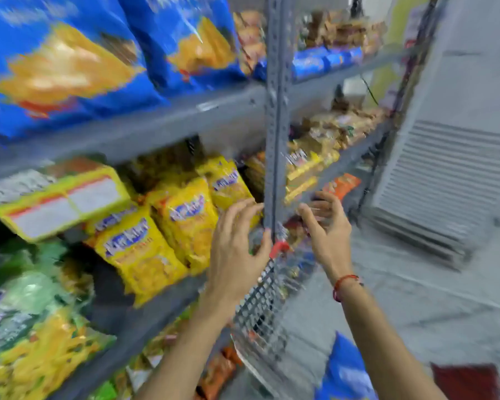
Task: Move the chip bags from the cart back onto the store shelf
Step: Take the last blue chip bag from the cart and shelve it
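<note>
A grey metal shelf [162,122] fills the left and centre of a blurred head view, with a slotted upright post [274,111] running down its middle. Big blue chip bags [64,67] stand on the upper level. Yellow bags [185,220] are packed tight on the level below, and green bags [26,298] sit at lower left.

A wire cart [260,307] with a red corner piece stands against the shelf, low and centre. Its contents are too blurred to name. One more blue bag [344,370] shows at the bottom edge beside the cart; whether it lies in the cart or on the floor cannot be told.

Both hands are raised in front of the post and hold nothing. The left hand [237,255] has a wide grip, fingers spread near the yellow bags. The right hand [326,229] also has a wide grip, fingers curled, a red thread at its wrist.

Risks, as a judgement: the hands are close to the post, so a quick reach could knock it. The yellow bags lean at the shelf lip, so a brush from the left hand could tip one off.
</note>
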Demonstrator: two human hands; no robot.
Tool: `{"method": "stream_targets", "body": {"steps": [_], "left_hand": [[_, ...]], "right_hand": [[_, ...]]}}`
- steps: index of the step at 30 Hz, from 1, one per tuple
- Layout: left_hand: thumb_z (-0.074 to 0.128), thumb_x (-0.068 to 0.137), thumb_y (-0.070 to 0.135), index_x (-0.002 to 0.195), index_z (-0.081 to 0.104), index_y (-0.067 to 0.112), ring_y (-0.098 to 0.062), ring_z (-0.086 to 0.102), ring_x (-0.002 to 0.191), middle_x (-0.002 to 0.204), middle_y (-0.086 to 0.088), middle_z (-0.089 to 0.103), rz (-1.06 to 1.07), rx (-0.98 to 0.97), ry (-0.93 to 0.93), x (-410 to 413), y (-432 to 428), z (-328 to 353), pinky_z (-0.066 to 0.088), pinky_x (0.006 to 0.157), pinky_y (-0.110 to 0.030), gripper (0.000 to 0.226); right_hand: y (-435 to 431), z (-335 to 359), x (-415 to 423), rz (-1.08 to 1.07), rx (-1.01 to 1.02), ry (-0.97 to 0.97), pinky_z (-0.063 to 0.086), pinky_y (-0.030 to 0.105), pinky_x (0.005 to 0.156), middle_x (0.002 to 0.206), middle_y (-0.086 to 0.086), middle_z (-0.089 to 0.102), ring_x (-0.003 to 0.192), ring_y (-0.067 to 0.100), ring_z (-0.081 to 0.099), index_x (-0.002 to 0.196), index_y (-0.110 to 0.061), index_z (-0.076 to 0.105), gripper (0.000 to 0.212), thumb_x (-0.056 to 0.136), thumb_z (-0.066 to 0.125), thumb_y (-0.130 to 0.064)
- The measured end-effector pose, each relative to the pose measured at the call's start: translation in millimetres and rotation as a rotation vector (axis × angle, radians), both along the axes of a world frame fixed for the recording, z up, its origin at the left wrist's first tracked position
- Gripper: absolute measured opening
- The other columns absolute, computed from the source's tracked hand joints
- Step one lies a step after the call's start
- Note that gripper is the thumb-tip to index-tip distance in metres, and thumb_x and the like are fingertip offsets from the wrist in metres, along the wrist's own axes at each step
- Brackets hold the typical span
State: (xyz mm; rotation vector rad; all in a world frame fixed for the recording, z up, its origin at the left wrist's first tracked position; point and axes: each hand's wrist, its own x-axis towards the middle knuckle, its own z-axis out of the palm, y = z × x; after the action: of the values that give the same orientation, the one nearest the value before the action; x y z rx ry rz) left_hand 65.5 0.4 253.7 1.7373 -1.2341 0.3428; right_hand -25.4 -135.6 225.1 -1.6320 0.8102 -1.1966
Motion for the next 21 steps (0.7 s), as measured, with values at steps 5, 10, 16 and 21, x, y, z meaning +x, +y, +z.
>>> {"method": "stream_targets", "body": {"steps": [5,10,16,21], "left_hand": [[0.063,0.075,0.019,0.118,0.056,0.003,-0.030,0.055,0.107,0.113,-0.016,0.058,-0.206,0.356,0.281,-46.3,-46.6,-111.4,0.038,0.094,-0.029,0.046],[0.073,0.073,0.004,0.122,0.051,-0.004,-0.038,0.051,0.110,0.116,-0.027,0.055,-0.343,0.758,0.395,-76.1,-75.8,-206.5,0.031,0.092,-0.030,0.055],[0.074,0.077,0.029,0.137,0.035,0.005,-0.032,0.040,0.127,0.141,-0.019,0.039,-0.402,1.233,0.498,-99.4,-105.2,-307.3,0.034,0.103,-0.038,0.076],[0.083,0.047,0.059,0.148,0.009,0.016,-0.032,0.021,0.139,0.155,-0.014,0.016,-0.377,1.546,0.672,-105.9,-115.0,-376.7,0.025,0.112,-0.047,0.132]], "right_hand": [[-6.3,-115.6,-87.4,-0.184,0.231,0.272,0.049,0.034,0.074,0.097,0.008,0.057,0.089,0.023,0.057,0.117,-0.006,0.056,0.038,0.084,0.069,-0.021],[-5.0,-222.0,-161.0,-0.249,0.543,0.486,0.054,0.052,0.080,0.098,0.016,0.058,0.087,0.030,0.060,0.117,-0.003,0.054,0.051,0.078,0.071,-0.033],[6.8,-318.5,-212.7,-0.214,0.877,0.732,0.041,0.044,0.103,0.133,0.022,0.053,0.124,0.035,0.050,0.133,-0.001,0.043,0.077,0.076,0.074,-0.041],[5.0,-382.4,-227.9,-0.273,1.112,0.668,0.040,0.050,0.106,0.144,0.018,0.043,0.129,0.035,0.046,0.147,-0.011,0.025,0.117,0.057,0.076,-0.066]]}}
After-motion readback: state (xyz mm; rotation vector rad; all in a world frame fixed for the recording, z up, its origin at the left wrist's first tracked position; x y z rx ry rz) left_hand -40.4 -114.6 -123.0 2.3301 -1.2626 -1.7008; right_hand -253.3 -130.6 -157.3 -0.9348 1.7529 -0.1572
